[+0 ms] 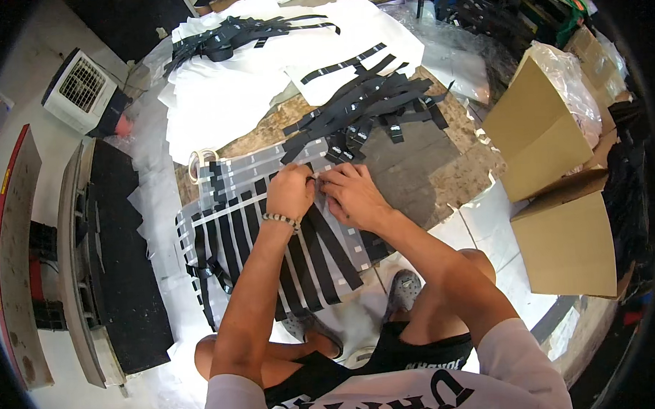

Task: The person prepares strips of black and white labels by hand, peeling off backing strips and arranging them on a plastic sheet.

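Observation:
My left hand (pixel 290 194), with a beaded bracelet at the wrist, pinches the upper end of a black fabric strip between thumb and forefinger. Close on its right is my right hand (pixel 355 195), its bent fingertips near the same strip end; what they hold is hidden. Under both hands lies a translucent plastic sheet (pixel 344 239) with small white squares along its edges. Several black strips (pixel 241 230) lie side by side down it, crossed near their tops by a white band (pixel 223 210). One strip (pixel 338 250) slants to the right, its lower end loose.
A pile of black strips with printed tags (pixel 367 101) lies beyond my hands. More strips (pixel 227 39) rest on white sheets (pixel 219 105). Tape rolls (pixel 195 165) sit at the table's (pixel 463 171) left. Cardboard boxes (pixel 538 124) stand right; an air cooler (pixel 78 89) stands left.

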Motion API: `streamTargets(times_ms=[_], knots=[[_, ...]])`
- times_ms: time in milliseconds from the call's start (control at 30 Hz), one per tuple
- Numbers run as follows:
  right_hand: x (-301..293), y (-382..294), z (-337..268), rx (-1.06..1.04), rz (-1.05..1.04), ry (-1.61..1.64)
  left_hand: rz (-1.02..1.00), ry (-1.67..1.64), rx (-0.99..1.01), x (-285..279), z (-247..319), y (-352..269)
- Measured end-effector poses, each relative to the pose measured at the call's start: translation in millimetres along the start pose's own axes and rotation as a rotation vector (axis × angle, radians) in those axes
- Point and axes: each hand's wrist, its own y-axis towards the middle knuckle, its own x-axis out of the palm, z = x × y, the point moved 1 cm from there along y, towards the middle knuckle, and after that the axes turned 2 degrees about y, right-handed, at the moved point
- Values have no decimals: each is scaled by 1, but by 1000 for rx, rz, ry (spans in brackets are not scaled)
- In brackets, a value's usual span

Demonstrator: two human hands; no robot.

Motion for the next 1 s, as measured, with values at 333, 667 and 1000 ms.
streamTargets(times_ms=[333, 667, 1000], knots=[[0, 0, 0, 8, -22, 27, -30, 22, 172, 2, -7, 3], [1, 1, -1, 23, -24, -1, -17, -36, 113, 18, -25, 10], [-1, 4, -2, 53, -59, -12, -153, -350, -293, -2, -31, 4]])
